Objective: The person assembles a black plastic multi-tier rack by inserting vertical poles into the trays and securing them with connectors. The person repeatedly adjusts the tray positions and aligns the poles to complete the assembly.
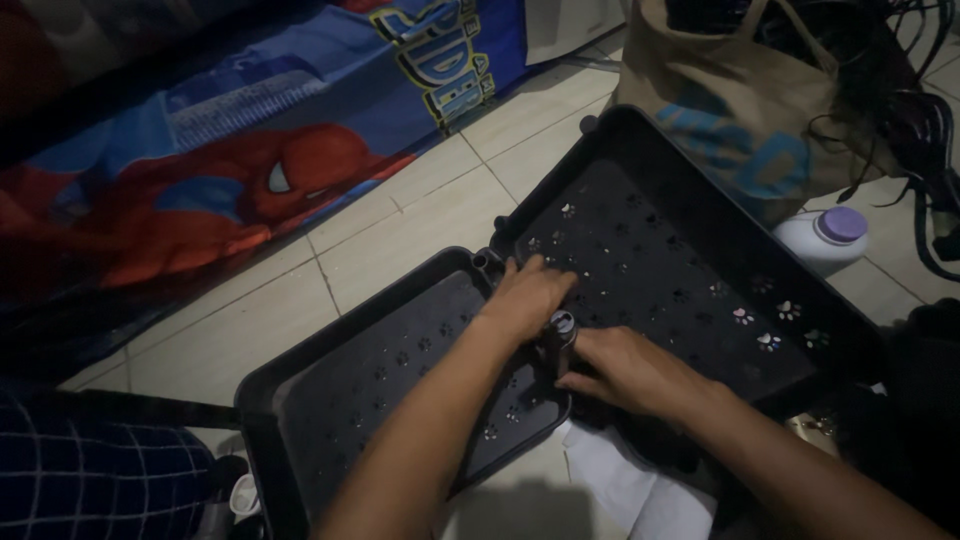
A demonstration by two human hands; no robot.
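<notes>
left hand (528, 292) flat, fingers released, on black case (660, 270) at centre | right hand (628, 368) fingers grasping small dark cylinder (559, 342) | tiled floor (420, 215)

We see a tan cloth bag (720, 110) at the upper right on the tiled floor, bearing a large blue printed patch on its side. Just beside it, to the right of the black tray, lies a white bottle (820, 240) with a round purple cap. No signs or screens show.
</notes>
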